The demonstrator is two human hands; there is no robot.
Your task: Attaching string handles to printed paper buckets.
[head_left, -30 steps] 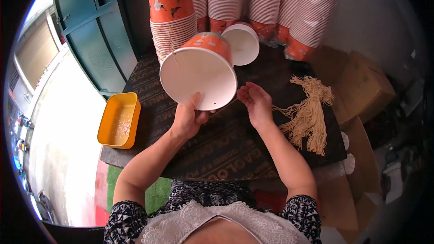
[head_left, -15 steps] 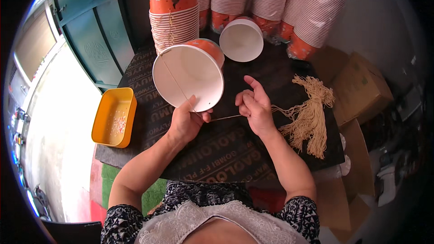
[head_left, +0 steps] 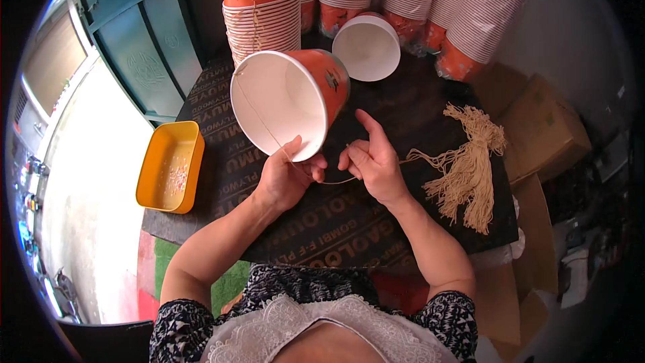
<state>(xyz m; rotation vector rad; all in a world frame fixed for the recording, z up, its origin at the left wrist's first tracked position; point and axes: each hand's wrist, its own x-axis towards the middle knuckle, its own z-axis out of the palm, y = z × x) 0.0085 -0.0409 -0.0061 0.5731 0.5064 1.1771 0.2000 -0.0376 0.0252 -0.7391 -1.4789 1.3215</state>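
A large orange paper bucket (head_left: pixel 279 104) with a white inside is tilted with its mouth toward me. My left hand (head_left: pixel 285 178) grips its lower rim, thumb over the edge and fingers beneath. A thin beige string (head_left: pixel 337 182) runs from the rim's upper left across the mouth to that hand, then on to my right hand (head_left: pixel 376 165). The right thumb and fingers pinch the string, while the forefinger points up and away. To the right, a tied bundle of beige strings (head_left: pixel 474 161) lies on the dark table (head_left: pixel 349 228).
A yellow tub (head_left: pixel 171 168) with small bits in it stands at the left table edge. Behind are a second bucket (head_left: pixel 366 47), a tall stack of buckets (head_left: pixel 262 27) and several wrapped stacks (head_left: pixel 484 17). A cardboard box (head_left: pixel 547 128) is off to the right.
The bucket has turned, showing more of its orange side. My right hand has come closer to the left, and the string between them now sags. The view has shifted slightly.
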